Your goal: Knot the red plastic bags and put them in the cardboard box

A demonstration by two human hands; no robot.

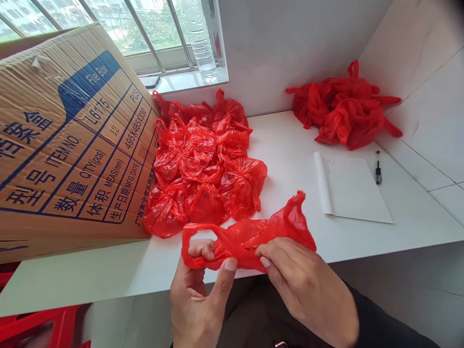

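Note:
A thin red plastic bag (250, 234) is stretched sideways between my two hands, just over the front edge of the table. My left hand (203, 295) grips it near one handle loop, with curled fingers showing through the loop and the thumb pressed on the plastic. My right hand (304, 285) pinches the bag's lower side, right of its middle; its other handle end sticks up above that hand. Behind the bag sit several knotted red plastic bags (197, 157) bunched in rows. What they contain cannot be made out.
A large cardboard box (72, 145) stands at the left. A heap of loose red bags (344, 111) lies at the back right of the white table (286, 145). Nearer are a paper pad (353, 188) and a black pen (378, 171). A clear bottle (203, 48) stands on the windowsill.

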